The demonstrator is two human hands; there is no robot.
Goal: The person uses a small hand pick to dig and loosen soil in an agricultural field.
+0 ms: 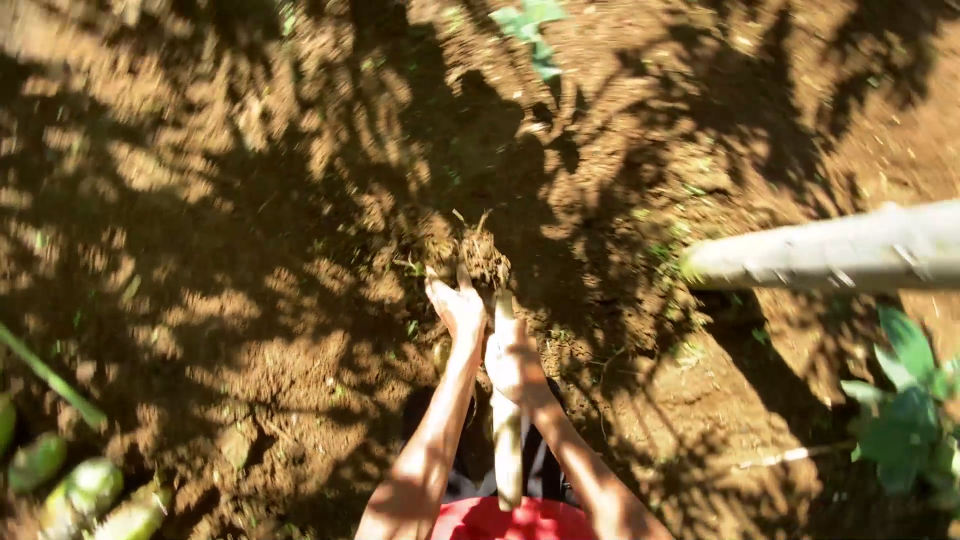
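Note:
I am looking down at brown, tilled soil (pixel 250 330) dappled with shadow. My right hand (pixel 512 365) is closed around a pale wooden handle (pixel 507 440) that runs straight away from my body toward the ground. My left hand (pixel 455 305) reaches just past it with the fingers apart and touches a clump of earth and roots (pixel 482 255). The end of the handle is hidden behind that clump. Whether the left hand grips the clump is unclear.
A pale, thick trunk or pole (pixel 830 250) crosses in from the right edge. A leafy green plant (pixel 905 400) grows at the lower right. More leaves (pixel 530 25) lie at the top. Green rounded stalks or fruits (pixel 85 490) lie at the lower left.

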